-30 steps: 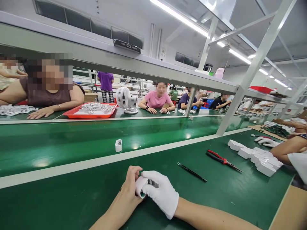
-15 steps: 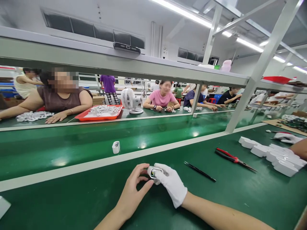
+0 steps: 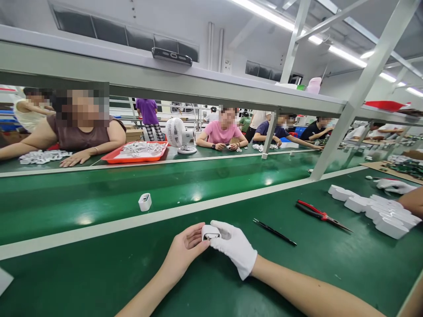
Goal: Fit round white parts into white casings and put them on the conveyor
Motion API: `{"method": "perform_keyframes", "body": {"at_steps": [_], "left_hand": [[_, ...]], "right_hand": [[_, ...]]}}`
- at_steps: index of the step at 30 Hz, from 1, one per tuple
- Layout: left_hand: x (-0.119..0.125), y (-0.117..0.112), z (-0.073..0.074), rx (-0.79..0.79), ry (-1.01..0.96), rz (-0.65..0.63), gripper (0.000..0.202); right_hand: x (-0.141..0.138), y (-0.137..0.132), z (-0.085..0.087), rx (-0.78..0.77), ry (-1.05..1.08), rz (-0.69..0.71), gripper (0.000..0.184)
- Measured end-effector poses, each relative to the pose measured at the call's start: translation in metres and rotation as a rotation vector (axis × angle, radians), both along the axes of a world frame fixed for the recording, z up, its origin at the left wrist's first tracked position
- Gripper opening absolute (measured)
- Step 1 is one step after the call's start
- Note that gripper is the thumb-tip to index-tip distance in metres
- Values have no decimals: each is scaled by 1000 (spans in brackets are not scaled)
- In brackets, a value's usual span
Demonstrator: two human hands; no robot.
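- Since the earlier frame, my left hand (image 3: 185,248) is turning palm-up under the white casing (image 3: 210,232), and a second white casing (image 3: 144,202) on the conveyor belt (image 3: 99,198) is sitting further left.
- I am holding the white casing just above the green bench (image 3: 99,273), between both hands; it is small, rounded and glossy, with a dark opening facing me.
- My left fingers are curling loosely beneath it, bare.
- My right hand (image 3: 235,246), in a white glove, is pinching the casing from the right side.
- Black tweezers (image 3: 274,232) and red-handled pliers (image 3: 322,216) are lying well apart to the right, near a row of white housings (image 3: 376,210).
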State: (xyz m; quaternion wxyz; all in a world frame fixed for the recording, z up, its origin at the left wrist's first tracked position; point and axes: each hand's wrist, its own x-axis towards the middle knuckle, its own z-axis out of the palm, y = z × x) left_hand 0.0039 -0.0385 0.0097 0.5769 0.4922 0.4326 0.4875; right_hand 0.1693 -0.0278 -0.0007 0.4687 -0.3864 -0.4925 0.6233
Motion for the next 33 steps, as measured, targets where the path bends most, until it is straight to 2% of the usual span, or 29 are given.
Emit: {"method": "perform_keyframes", "body": {"at_steps": [13, 18, 22, 26, 29, 33], "left_hand": [[-2, 2, -6, 10, 38, -39, 57], [-1, 1, -4, 8, 42, -4, 58], [0, 0, -2, -20, 51, 14, 56], [-2, -1, -3, 17, 50, -2, 52], [-3, -2, -5, 60, 35, -8, 52], [-4, -3, -6, 113, 15, 1, 53]], "right_hand": [[-1, -10, -3, 117, -125, 16, 69], [-1, -8, 1, 66, -97, 0, 71], [-1, -4, 4, -20, -80, -20, 80], [0, -2, 1, -21, -30, 33, 85], [2, -2, -1, 12, -58, 56, 75], [3, -5, 2, 126, -185, 76, 45]]}}
